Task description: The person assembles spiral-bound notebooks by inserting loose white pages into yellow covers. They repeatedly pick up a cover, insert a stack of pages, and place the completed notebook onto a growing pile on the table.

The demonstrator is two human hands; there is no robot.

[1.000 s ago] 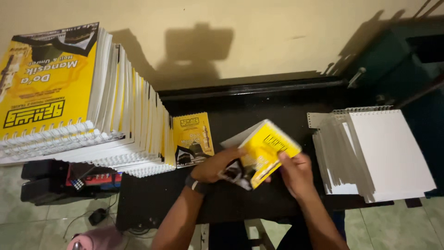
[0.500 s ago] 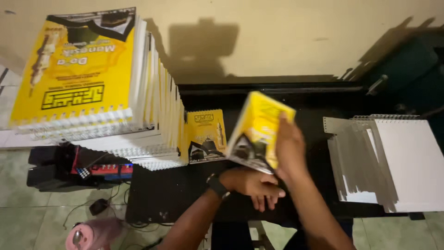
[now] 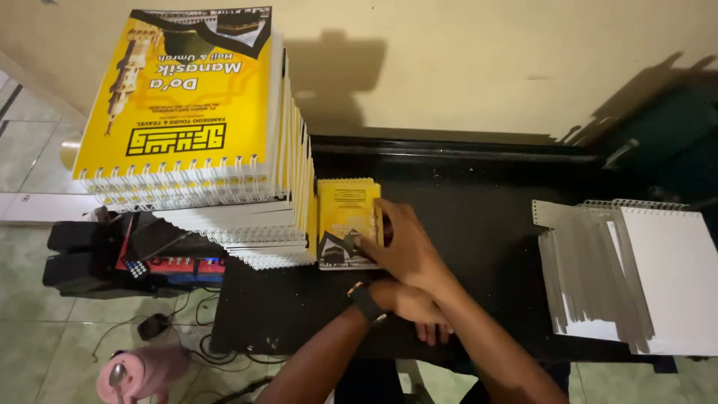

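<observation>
Yellow booklet [image 3: 346, 217] now down flat on black table [image 3: 486, 224], no longer lifted, right hand [image 3: 404, 243] pressing it with fingers spread, left hand [image 3: 411, 307] loosely curled at 6 o'clock, tall spiral-bound stack [image 3: 194, 142] at 9 o'clock, white pads [image 3: 636, 277] at 3 o'clock

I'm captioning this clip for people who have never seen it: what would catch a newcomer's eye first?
The tall stack of yellow spiral-bound booklets towers at the left of the black table. Beside it, the right hand presses on a small yellow booklet, crossing over the left hand. A pile of white punched sheets lies at the right.
</observation>
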